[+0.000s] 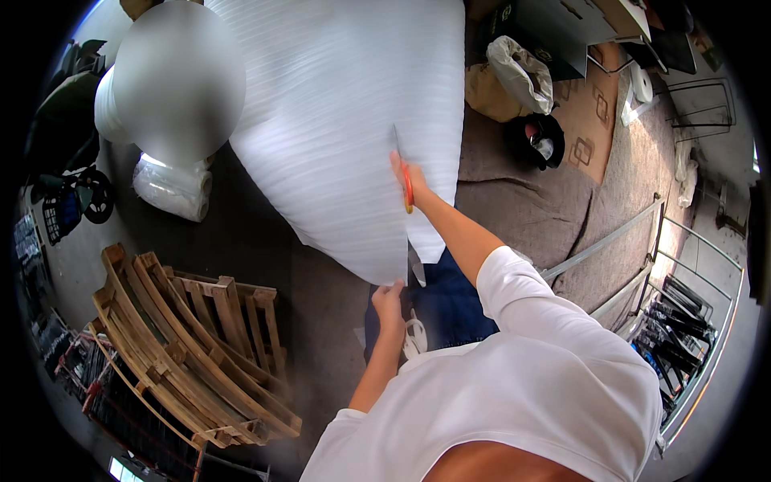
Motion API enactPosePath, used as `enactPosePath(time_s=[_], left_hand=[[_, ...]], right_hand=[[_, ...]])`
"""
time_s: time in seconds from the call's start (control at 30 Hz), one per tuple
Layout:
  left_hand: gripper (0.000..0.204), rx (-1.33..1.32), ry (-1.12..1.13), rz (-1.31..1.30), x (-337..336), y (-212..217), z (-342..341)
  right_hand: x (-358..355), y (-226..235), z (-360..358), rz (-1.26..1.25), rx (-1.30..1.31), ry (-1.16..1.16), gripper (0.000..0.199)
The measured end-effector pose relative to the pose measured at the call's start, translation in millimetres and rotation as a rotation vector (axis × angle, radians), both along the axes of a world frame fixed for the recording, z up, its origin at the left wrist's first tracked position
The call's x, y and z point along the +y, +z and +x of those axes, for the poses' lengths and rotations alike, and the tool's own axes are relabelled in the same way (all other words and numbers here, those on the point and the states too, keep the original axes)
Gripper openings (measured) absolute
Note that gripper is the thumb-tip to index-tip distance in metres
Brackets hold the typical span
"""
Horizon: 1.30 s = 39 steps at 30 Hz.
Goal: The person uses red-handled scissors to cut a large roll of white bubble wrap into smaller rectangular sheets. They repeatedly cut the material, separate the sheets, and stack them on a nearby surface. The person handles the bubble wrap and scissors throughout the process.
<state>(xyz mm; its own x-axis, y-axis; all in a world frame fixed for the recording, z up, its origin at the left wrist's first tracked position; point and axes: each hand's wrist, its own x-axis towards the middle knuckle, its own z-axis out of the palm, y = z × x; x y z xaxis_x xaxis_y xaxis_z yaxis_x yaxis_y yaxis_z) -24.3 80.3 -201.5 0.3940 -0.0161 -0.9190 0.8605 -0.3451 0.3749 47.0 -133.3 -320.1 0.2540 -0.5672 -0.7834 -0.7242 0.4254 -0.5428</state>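
Note:
A large sheet of white ribbed foam (345, 104) spreads out in front of me. My right hand (415, 178) is closed around scissors (409, 195) with red-orange handles, their blades pointing away from me over the sheet. Between the scissors and the sheet's near edge runs a slit, which gapes at the near end and shows something grey and dark beneath. Left of that slit, my left hand (389, 301) pinches the near edge of the foam, close to my body. The contact of the blades with the foam is too fine to make out.
Wooden pallets (201, 345) lean at the lower left. A clear plastic-wrapped roll (173, 186) lies beyond them, beside a round blurred patch. On the right are a brown cloth-covered surface (522, 209), a white bag (520, 74), a black container (536, 140) and a metal frame (606, 237).

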Motion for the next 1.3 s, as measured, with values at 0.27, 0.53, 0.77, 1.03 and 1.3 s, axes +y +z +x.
enactPosePath(time_s=[0.27, 0.53, 0.77, 1.03, 1.3], left_hand=[[0.02, -0.001, 0.104, 0.145, 25, 1, -11], [0.018, 0.024, 0.229, 0.397, 25, 8, -31], [0.009, -0.152, 0.273, 0.76, 56, -9, -78], [0.03, 0.134, 0.213, 0.751, -52, -25, -5], [0.081, -0.108, 0.326, -0.569, -320, -59, 236]], right_hand=[[-63, -1, 76, -0.02, -0.12, 0.017, 0.059], [-149, -47, 164, -0.171, -0.078, 0.081, 0.062], [-241, -71, 238, -0.183, -0.042, 0.126, 0.055], [-257, -39, 244, -0.006, -0.121, 0.14, 0.026], [-208, 6, 225, -0.332, -0.137, 0.229, 0.023]])
